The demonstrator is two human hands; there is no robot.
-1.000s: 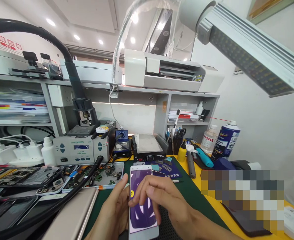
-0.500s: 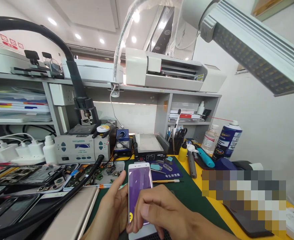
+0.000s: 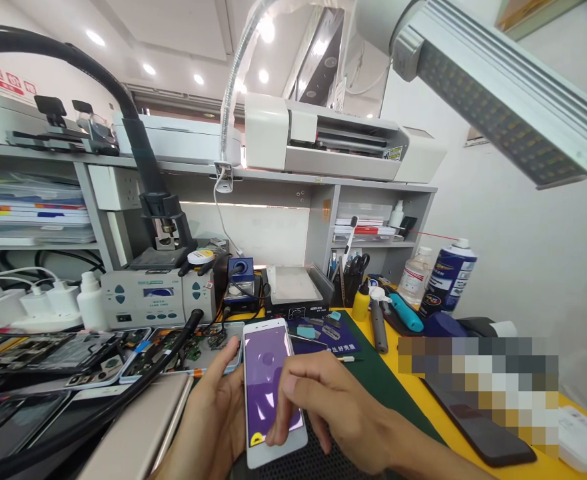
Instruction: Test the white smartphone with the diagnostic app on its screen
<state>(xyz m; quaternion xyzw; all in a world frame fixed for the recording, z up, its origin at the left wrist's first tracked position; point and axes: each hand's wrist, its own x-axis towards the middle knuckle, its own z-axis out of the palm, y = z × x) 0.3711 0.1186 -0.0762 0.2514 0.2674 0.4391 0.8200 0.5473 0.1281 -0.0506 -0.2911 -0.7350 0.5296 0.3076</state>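
Note:
A white smartphone [image 3: 263,363] with a lit purple screen stands tilted above the green work mat [image 3: 393,400]. My left hand [image 3: 213,407] holds it from the left side, with the thumb along its edge and the other fingers partly hidden behind it. Over the phone's lower right reaches my right hand [image 3: 336,400], holding nothing. Its index finger is bent down to the bottom of the screen, beside a yellow icon there; the other fingers are loosely curled and apart.
To the left lie opened phones [image 3: 63,360] and a tray of circuit boards [image 3: 193,350], crossed by a black hose [image 3: 143,393]. A hot-air station [image 3: 158,297] and a heating plate [image 3: 296,287] stand behind. Spray can [image 3: 448,277] and dark phone [image 3: 478,427] are on the right.
The phone, with my left hand, has shifted slightly left and up and tilted a little. My right index finger stays near the screen's bottom, while the yellow icon's shape has changed.

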